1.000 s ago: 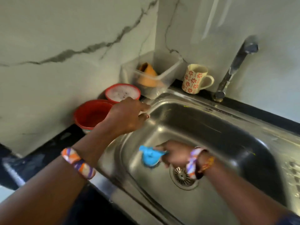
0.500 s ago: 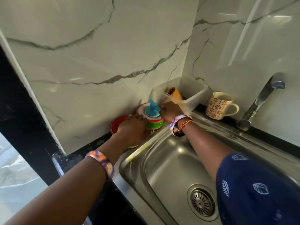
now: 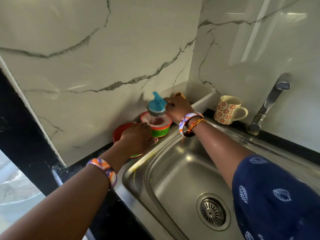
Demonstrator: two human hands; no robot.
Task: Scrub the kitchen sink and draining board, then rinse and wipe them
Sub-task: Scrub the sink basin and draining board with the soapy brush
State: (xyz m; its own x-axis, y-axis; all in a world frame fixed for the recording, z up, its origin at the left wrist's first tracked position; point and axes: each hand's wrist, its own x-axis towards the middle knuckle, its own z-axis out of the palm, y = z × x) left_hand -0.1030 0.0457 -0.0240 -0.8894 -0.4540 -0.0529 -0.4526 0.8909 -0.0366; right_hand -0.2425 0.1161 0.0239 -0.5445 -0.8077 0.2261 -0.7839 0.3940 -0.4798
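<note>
Soap tub [image 3: 158, 129] on counter behind sink [image 3: 183, 172] left corner, lid [image 3: 121, 132] left of it, scrubber [image 3: 156, 105] over it. Container [image 3: 202, 96], mug [image 3: 226, 110], tap [image 3: 268, 104] follow rightward along wall.

Sink [image 3: 174, 172]: brushed stainless steel, satin sheen, with a slotted metal drain strainer [image 3: 212, 211]. Tap [image 3: 270, 103]: polished chrome metal. Wall tiles [image 3: 97, 54]: glossy, smooth, white marble-look with grey veins. Desk [image 3: 103, 203]: glossy black stone-like surface. Scrubber [image 3: 156, 105]: blue moulded plastic handle. Soap tub [image 3: 158, 126]: red-rimmed plastic; its red lid [image 3: 121, 132] is smooth plastic. Mug [image 3: 226, 110]: glazed ceramic, red floral print. Container [image 3: 199, 94]: translucent matt plastic. Sleeve [image 3: 277, 196]: blue printed cloth.
</note>
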